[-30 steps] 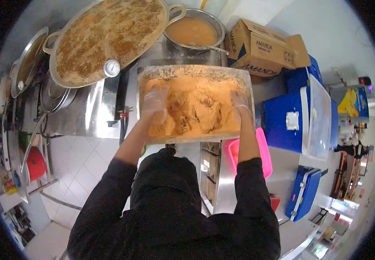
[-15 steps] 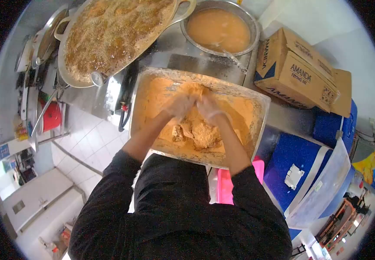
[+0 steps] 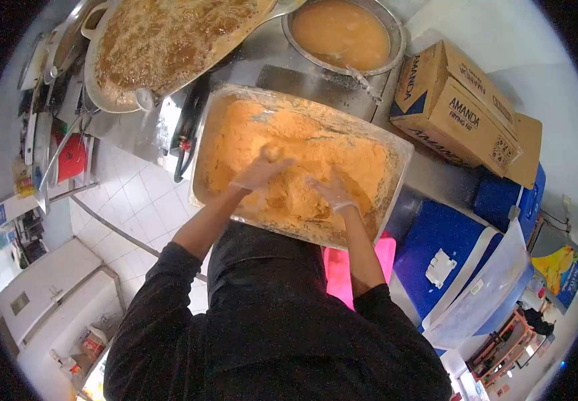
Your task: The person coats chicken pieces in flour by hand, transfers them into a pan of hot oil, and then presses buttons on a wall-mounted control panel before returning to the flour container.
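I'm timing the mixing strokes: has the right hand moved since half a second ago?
Yes, the right hand has moved away from the tray's far rim.

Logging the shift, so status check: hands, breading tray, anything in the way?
Left hand and right hand open, at coated lumps. Breading tray unobstructed.

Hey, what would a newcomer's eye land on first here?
Probably the tray of orange powder in the middle, the left hand and right hand spread over it. Next, the large pan of foaming brown liquid at upper left, then the blue cooler at right.
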Available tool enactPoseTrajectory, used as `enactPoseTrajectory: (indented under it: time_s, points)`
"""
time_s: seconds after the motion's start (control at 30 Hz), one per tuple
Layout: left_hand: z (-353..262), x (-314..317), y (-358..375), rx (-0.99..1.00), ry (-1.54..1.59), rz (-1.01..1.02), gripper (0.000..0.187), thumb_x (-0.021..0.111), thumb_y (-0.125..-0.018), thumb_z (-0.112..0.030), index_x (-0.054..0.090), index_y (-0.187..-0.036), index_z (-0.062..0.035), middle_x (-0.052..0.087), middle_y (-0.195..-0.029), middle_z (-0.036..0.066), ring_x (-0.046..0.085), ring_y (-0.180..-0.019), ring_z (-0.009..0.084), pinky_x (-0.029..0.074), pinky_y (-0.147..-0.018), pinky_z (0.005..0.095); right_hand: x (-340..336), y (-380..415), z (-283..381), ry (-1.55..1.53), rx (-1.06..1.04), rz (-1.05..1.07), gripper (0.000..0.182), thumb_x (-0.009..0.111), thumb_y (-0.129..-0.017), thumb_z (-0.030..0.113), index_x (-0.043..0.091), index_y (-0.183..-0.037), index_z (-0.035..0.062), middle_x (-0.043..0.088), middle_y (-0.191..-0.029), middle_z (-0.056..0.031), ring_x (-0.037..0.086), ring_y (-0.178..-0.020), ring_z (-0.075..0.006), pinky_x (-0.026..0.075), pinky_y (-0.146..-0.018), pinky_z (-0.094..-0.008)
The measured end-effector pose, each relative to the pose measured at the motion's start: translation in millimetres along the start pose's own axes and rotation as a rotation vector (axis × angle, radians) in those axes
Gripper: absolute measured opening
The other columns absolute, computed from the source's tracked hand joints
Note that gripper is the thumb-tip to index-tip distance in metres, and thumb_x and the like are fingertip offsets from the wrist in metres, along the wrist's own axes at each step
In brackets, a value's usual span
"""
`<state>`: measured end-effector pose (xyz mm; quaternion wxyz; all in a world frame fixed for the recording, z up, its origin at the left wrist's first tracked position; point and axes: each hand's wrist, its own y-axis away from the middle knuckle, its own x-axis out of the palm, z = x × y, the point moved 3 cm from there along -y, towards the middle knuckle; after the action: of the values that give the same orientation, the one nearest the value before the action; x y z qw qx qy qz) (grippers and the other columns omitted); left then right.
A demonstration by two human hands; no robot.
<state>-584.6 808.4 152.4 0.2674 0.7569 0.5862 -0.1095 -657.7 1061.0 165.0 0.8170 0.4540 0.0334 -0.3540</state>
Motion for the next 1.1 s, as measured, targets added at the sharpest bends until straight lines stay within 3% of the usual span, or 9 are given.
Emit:
enactPoseTrajectory:
  time_s: [0.07,0.23,0.33,0.43,0.6,0.7,0.8,0.93,1.1]
  points:
    - [-15.6,4.0,-11.3,0.289,-0.087,0.030,0.054,0.052,-0.096,-0.021,0.041,-0.149,-0.0229,0.060,-0.135,0.010,0.056,-0.123,0.0295,0.028,-0.117,0.0433,13.3,4.6,26.8,-0.253,-0.012,0.032,0.109,0.080,-0.071,0.058,0.032,-0.150,-0.0006,0.040,-0.150,-0.0233,0.039,-0.139,-0.0350,0.033,-0.113,-0.0463]
    - [-61.5,-23.0,-22.4,-0.259,0.322,0.128,0.095,0.066,-0.083,-0.064,0.032,-0.152,-0.0087,0.039,-0.153,0.020,0.039,-0.140,0.0354,0.026,-0.118,0.0437,35.5,-12.2,30.3,-0.472,-0.115,0.076,0.101,0.090,-0.067,0.039,0.040,-0.148,0.0056,0.050,-0.141,-0.0190,0.047,-0.131,-0.0299,0.040,-0.108,-0.0423]
    - [-78.2,-56.3,-29.7,-0.133,0.095,0.293,0.099,0.069,-0.081,-0.063,0.030,-0.153,-0.0082,0.035,-0.154,0.021,0.035,-0.142,0.0358,0.026,-0.119,0.0422,-6.2,55.3,116.8,-0.132,-0.133,0.121,0.095,0.084,-0.072,0.044,0.041,-0.148,0.0081,0.051,-0.142,-0.0184,0.048,-0.130,-0.0310,0.041,-0.107,-0.0433]
    - [-94.4,-90.6,-29.2,-0.159,-0.109,0.314,0.088,0.065,-0.087,-0.054,0.028,-0.154,-0.0094,0.035,-0.153,0.022,0.035,-0.141,0.0359,0.028,-0.117,0.0445,-17.2,50.8,89.3,0.820,-0.410,-0.128,0.091,0.076,-0.076,0.056,0.044,-0.145,0.0075,0.049,-0.143,-0.0208,0.048,-0.131,-0.0338,0.041,-0.108,-0.0454]
    - [20.6,-48.7,-67.0,0.056,-0.400,0.190,0.054,0.041,-0.103,-0.026,0.030,-0.152,-0.0053,0.039,-0.149,0.026,0.040,-0.138,0.0379,0.036,-0.113,0.0481,-36.7,-61.9,42.5,-0.005,0.060,-0.079,0.079,0.064,-0.083,0.060,0.052,-0.138,0.0051,0.047,-0.145,-0.0221,0.045,-0.134,-0.0356,0.039,-0.110,-0.0463]
    - [-38.5,-29.9,-72.5,-0.243,-0.037,0.105,0.054,0.037,-0.104,-0.024,0.027,-0.152,-0.0016,0.040,-0.148,0.026,0.040,-0.137,0.0389,0.037,-0.111,0.0496,14.9,-78.9,71.4,0.528,-0.159,0.094,0.065,0.061,-0.089,0.050,0.055,-0.133,0.0025,0.055,-0.138,-0.0196,0.051,-0.128,-0.0335,0.039,-0.108,-0.0458]
    - [-15.6,-17.4,-51.1,0.002,-0.508,0.356,0.057,0.032,-0.105,-0.029,0.021,-0.154,-0.0016,0.041,-0.149,0.025,0.043,-0.134,0.0418,0.036,-0.111,0.0507,8.1,-15.2,112.2,0.800,-0.304,0.262,0.069,0.065,-0.088,0.050,0.051,-0.137,0.0025,0.053,-0.141,-0.0186,0.048,-0.132,-0.0341,0.037,-0.110,-0.0460]
    - [-44.2,-45.4,0.2,-0.469,-0.106,0.375,0.054,0.028,-0.105,-0.031,0.025,-0.155,-0.0097,0.046,-0.144,0.025,0.047,-0.130,0.0426,0.033,-0.113,0.0491,-44.1,51.3,113.0,0.642,-0.230,0.185,0.096,0.077,-0.076,0.054,0.037,-0.146,0.0017,0.041,-0.150,-0.0226,0.035,-0.141,-0.0363,0.032,-0.115,-0.0451]
    - [-19.5,10.9,8.5,0.113,-0.047,0.078,0.052,0.036,-0.103,-0.043,0.042,-0.149,-0.0212,0.056,-0.136,0.024,0.058,-0.120,0.0355,0.037,-0.110,0.0485,6.4,27.5,48.2,-0.153,-0.120,0.068,0.106,0.089,-0.067,0.041,0.034,-0.144,-0.0057,0.048,-0.140,-0.0229,0.044,-0.133,-0.0317,0.034,-0.113,-0.0410]
